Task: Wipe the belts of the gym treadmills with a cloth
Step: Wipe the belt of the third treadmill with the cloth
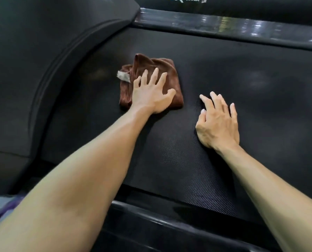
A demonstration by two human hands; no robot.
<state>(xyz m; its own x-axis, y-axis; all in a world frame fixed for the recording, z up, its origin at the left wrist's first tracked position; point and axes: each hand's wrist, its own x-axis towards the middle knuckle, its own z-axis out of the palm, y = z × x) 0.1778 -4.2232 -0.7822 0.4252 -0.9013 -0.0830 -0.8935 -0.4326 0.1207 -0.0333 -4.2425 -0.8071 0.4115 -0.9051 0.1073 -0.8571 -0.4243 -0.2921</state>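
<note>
A crumpled brown cloth (146, 68) with a small white tag lies on the black textured treadmill belt (242, 110), near the belt's left end. My left hand (151, 93) lies flat on the cloth with fingers spread and straight, pressing it onto the belt. To the right of the cloth, my right hand (217, 122) rests palm down on the bare belt, fingers extended and apart from the cloth.
The treadmill's curved black motor cover (42, 57) rises to the left of the belt. Glossy side rails run along the far edge (224, 24) and the near edge (169, 231). A bit of patterned fabric (0, 210) shows at the lower left.
</note>
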